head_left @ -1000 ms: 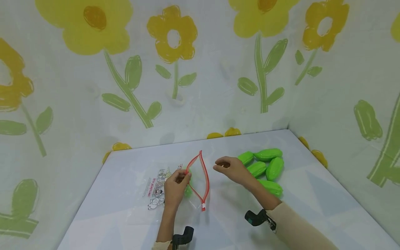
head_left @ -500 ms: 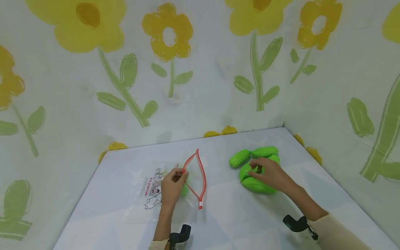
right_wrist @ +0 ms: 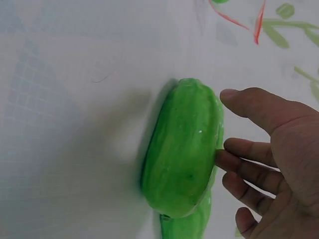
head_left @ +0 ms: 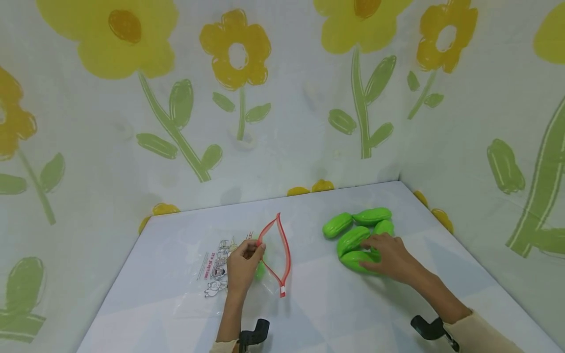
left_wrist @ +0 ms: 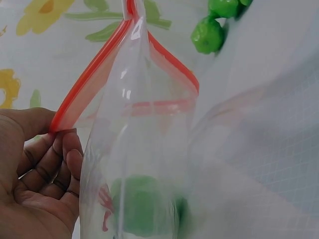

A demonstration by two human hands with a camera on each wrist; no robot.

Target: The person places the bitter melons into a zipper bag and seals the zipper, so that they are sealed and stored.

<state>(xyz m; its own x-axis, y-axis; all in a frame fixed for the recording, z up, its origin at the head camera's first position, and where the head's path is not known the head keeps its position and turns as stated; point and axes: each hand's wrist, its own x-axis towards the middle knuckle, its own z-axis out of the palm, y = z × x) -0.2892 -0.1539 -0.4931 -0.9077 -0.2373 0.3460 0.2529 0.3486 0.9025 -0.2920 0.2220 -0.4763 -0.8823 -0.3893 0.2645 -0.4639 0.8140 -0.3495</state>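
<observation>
My left hand pinches the red zip edge of a clear zip-lock bag between thumb and fingertips. The bag's mouth stands open toward the right, and cartoon figures are printed on its side. Through the film in the left wrist view, a blurred green shape shows inside. My right hand is over a group of glossy green cucumber-like vegetables, thumb and fingers apart. In the right wrist view the nearest green vegetable lies beside the fingertips; whether they touch it, I cannot tell.
The pale table carries the bag at left and several green vegetables at right. Its back edge meets a flower-printed wall cloth. A black wrist camera sits on the left wrist and another black camera on the right.
My right hand has moved from beside the bag's mouth rightward to the green vegetables, then slightly lower over the nearest one. The left hand keeps its pinch on the bag.
</observation>
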